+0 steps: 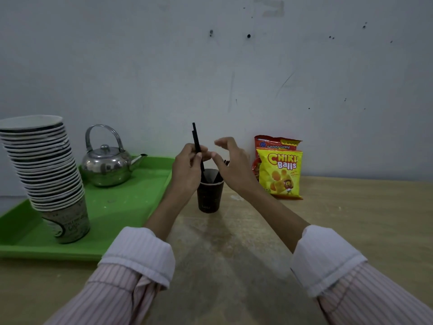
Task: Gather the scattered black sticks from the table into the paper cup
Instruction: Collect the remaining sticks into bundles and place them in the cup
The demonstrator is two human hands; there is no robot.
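A dark paper cup (209, 195) stands upright on the wooden table (351, 219), just right of the green tray. My left hand (187, 167) is above its left rim, pinching a small bundle of black sticks (196, 139) that point up and reach down into the cup. More black sticks (226, 162) lean out of the cup behind my right hand. My right hand (232, 165) hovers over the cup's right side with fingers spread and curved, holding nothing.
A green tray (121, 207) at the left carries a tall stack of paper cups (46, 174) and a steel kettle (106, 163). Two snack bags (280, 171) lean on the wall right of the cup.
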